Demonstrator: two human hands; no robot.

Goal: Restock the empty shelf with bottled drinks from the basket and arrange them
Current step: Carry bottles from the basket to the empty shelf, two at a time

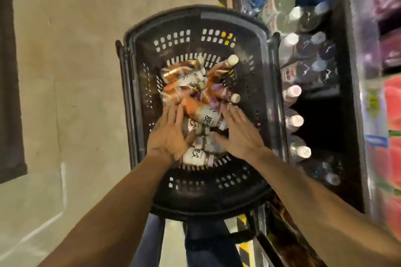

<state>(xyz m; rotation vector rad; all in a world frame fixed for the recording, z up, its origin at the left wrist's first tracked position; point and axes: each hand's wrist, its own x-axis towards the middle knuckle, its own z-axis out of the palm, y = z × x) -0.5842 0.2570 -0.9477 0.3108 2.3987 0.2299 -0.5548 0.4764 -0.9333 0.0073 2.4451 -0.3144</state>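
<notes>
Several capped bottles (pixel 296 120) beside basket (pixel 195 17)

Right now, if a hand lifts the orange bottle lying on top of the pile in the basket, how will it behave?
The orange bottle looks full, so probably heavy for its size. It lies on its side across other bottles, so it may roll, and its neighbours may shift when it leaves. Its glossy label could be slippery. Both the left hand and the right hand are open beside it.
</notes>
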